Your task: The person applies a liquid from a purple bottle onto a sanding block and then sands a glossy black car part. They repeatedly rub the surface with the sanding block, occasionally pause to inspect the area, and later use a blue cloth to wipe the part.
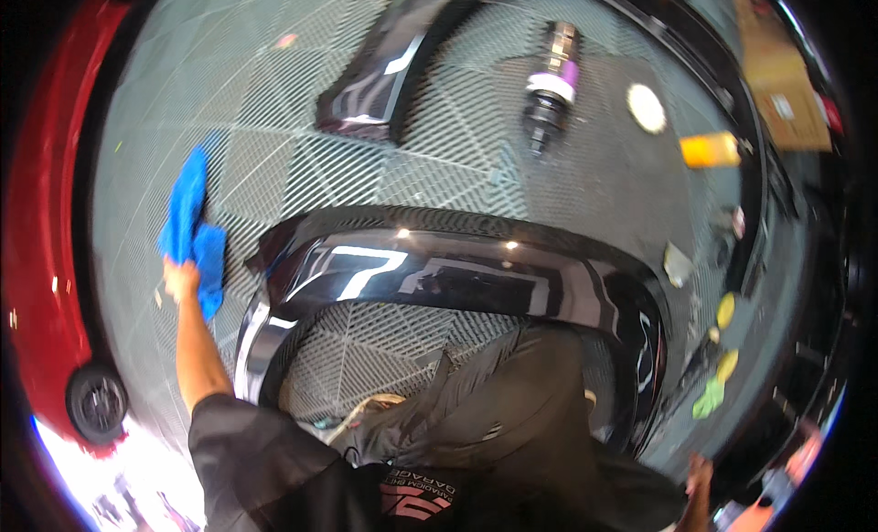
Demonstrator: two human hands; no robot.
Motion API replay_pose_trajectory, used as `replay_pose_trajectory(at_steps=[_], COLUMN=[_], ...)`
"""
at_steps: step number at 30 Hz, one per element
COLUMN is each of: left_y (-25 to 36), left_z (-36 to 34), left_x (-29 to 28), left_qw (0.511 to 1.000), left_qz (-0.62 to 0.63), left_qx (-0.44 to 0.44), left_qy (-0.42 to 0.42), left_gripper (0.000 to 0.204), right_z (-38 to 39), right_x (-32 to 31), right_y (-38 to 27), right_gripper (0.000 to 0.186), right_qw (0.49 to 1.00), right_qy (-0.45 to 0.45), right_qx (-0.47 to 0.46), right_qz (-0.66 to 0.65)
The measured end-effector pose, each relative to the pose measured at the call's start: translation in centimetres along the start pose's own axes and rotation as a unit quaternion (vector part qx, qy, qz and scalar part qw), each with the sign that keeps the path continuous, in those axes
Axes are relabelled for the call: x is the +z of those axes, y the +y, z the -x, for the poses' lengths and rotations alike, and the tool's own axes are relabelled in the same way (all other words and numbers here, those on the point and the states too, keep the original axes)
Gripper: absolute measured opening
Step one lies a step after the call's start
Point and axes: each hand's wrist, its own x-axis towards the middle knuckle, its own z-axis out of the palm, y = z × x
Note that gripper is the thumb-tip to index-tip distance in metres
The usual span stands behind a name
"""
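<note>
At nine o'clock the left hand (180, 280) pinches a blue cloth (192, 228), lifted clear of the glossy black bumper (457, 280); right hand's (700, 477) grip: cannot tell.

Left arm stretched out and up to the person's left, bare forearm, elbow nearly straight. Left hand (180, 280) closed in a grip, fingers curled. Right hand (699, 477) low at the lower right, only partly in view, fingers unclear.
</note>
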Motion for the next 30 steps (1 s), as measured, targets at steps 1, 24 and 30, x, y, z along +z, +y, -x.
replay_pose_trajectory(at_steps=[1,24,30], left_y=[-9.4,34.6,46.1], left_z=[2.7,37.1,36.6], left_x=[-5.0,-38.2,-37.3], left_qw=[0.99,0.428,0.443], left_qz=[-0.032,0.627,0.452], left_qx=[-0.136,0.305,0.582], left_qy=[-0.018,-0.575,-0.51], left_gripper=[0.07,0.035,0.031], right_z=[-7.1,24.0,16.1], right_x=[0.2,-9.5,-11.4], right_y=[-7.7,-58.2,-40.3], right_gripper=[0.059,0.091,0.051], right_qw=[0.992,0.57,0.804], right_qy=[0.047,0.072,-0.048], right_qx=[-0.108,-0.606,-0.328], right_qz=[0.048,-0.55,-0.494])
